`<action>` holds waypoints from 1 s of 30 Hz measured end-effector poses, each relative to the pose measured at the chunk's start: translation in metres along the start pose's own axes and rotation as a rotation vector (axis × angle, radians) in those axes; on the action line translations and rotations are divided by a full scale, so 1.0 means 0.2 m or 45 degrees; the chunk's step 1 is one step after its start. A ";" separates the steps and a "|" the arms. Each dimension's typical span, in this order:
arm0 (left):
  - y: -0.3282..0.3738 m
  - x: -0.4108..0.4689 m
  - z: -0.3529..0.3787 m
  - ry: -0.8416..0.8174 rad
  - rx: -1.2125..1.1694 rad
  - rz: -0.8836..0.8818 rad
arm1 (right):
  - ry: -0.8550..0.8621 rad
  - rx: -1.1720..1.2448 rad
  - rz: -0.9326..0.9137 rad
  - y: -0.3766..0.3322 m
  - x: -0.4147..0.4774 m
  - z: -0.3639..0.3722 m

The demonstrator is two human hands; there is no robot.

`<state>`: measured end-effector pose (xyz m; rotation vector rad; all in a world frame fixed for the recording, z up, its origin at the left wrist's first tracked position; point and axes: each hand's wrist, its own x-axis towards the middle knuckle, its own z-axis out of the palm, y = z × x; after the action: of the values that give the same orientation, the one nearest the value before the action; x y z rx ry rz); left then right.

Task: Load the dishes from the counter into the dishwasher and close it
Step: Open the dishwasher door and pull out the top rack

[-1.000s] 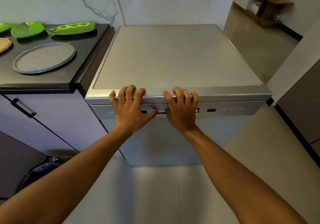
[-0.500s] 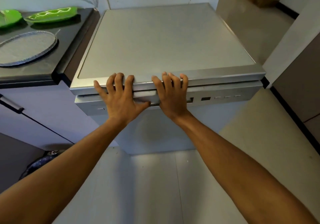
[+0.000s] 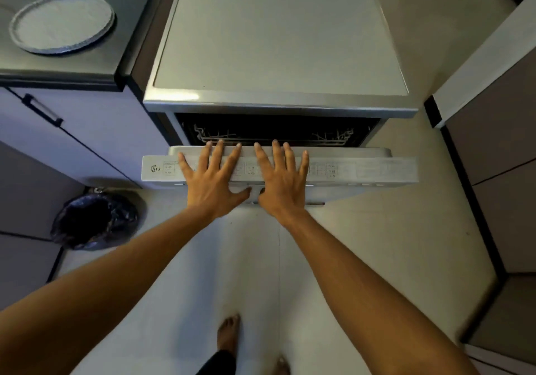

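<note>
Two spread hands, left hand [image 3: 214, 179] and right hand [image 3: 282, 182], flat on silver steel dishwasher door [image 3: 377, 168]. Door was shut, now ajar. Round grey plate [image 3: 61, 22], upper left, can be loaded.

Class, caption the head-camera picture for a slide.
Left hand and right hand flat on the partly open dishwasher door; grey plate on counter.

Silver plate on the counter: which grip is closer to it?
Left. The left grip lies flat on the door, below and right of the plate; the right grip lies beside it, farther right.
</note>
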<state>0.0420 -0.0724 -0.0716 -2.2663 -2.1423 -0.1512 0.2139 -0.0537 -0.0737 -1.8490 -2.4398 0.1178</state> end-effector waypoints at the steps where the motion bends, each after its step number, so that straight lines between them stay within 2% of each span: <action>1: 0.01 -0.09 0.01 -0.018 -0.012 -0.004 | -0.022 0.024 -0.008 -0.01 -0.09 0.01; 9: 0.14 -0.83 0.18 -0.231 -0.080 -0.050 | -0.080 0.219 -0.043 -0.06 -0.86 0.27; 14: 0.18 -1.20 0.36 -0.481 -0.111 -0.101 | -0.164 0.294 -0.005 -0.06 -1.23 0.45; 21: 0.25 -1.42 0.56 -0.793 -0.170 -0.129 | -0.515 0.292 0.192 -0.09 -1.42 0.73; 25: 0.27 -1.51 0.76 -0.920 -0.211 -0.131 | -0.818 0.342 0.293 -0.10 -1.43 0.93; 30: 0.27 -1.57 0.98 -1.125 -0.253 -0.142 | -0.950 0.297 0.268 -0.11 -1.56 1.21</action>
<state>0.0895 -0.3731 -0.2906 -2.6354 -2.7109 0.8273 0.2509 -0.3643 -0.3164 -2.2142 -2.4359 1.2499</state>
